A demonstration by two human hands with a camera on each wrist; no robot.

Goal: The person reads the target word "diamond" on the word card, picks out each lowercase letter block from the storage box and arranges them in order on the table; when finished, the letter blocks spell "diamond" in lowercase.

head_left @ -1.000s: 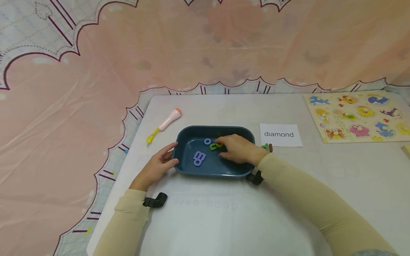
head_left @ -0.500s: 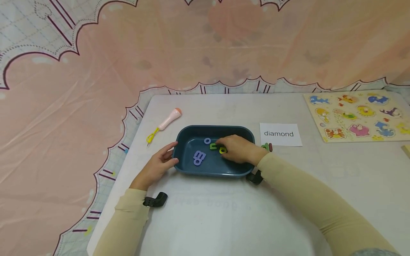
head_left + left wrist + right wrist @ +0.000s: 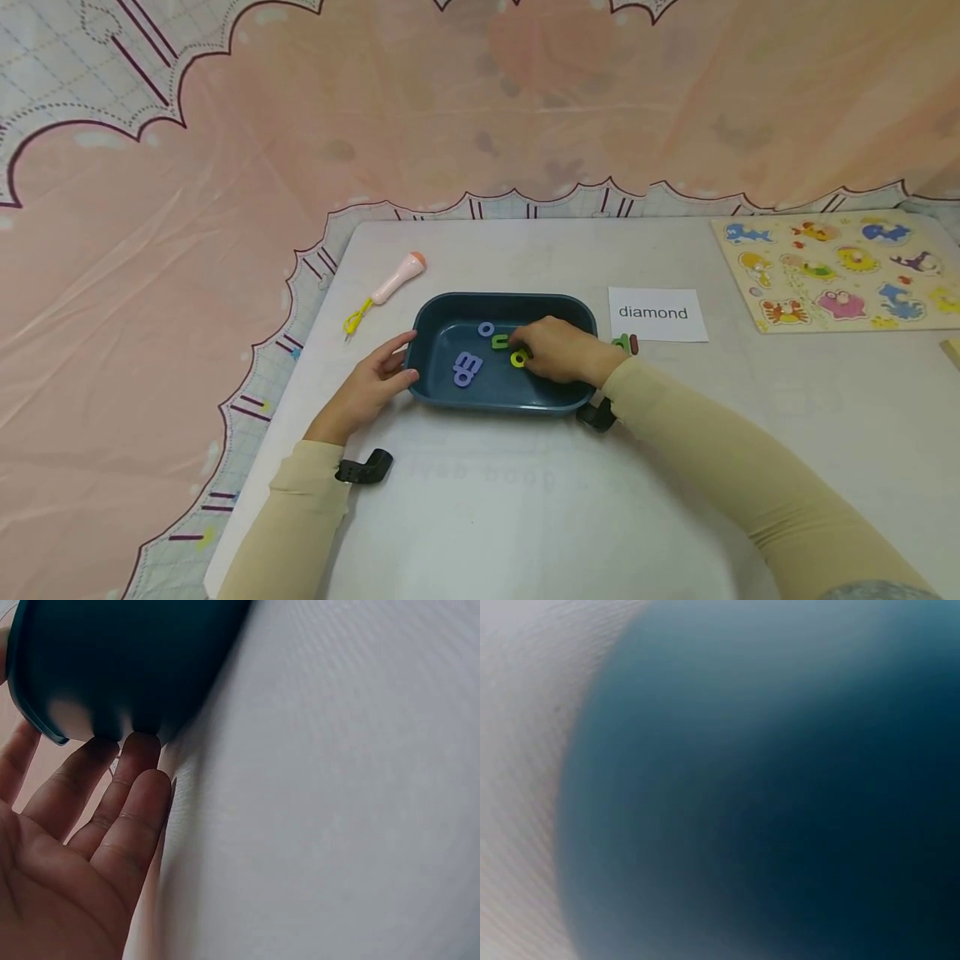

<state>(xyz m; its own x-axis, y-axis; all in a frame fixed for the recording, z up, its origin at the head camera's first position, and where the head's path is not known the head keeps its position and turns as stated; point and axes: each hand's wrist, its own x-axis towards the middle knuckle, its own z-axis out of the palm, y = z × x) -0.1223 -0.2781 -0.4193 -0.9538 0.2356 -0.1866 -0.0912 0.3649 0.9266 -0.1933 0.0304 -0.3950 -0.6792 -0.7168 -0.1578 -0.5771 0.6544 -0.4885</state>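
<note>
A dark blue tray (image 3: 480,400) lies on the white table. Against its left end rest the fingers of my left hand (image 3: 369,383), nearly straight; the left wrist view shows fingertips (image 3: 142,750) on the tray's outer wall. Inside the tray, my right hand (image 3: 562,350) pinches a yellow ring-shaped letter (image 3: 518,359), partly covered by its fingers. Beside those fingers lies a green letter n (image 3: 499,342). Further left are a purple letter o (image 3: 486,329) and a purple letter m (image 3: 468,363) touching another purple letter (image 3: 463,379). The right wrist view shows only blurred tray wall.
A card reading "diamond" (image 3: 657,314) lies right of the tray, with a green letter (image 3: 622,342) and a dark red piece (image 3: 633,343) below it, partly behind the right sleeve. A pink pen-like toy (image 3: 399,278) lies upper left. An animal puzzle board (image 3: 843,271) is far right.
The yellow letter has come out from under my right fingers and shifted slightly left and toward me. My right fingers have drawn in a little. The left hand stays against the tray.
</note>
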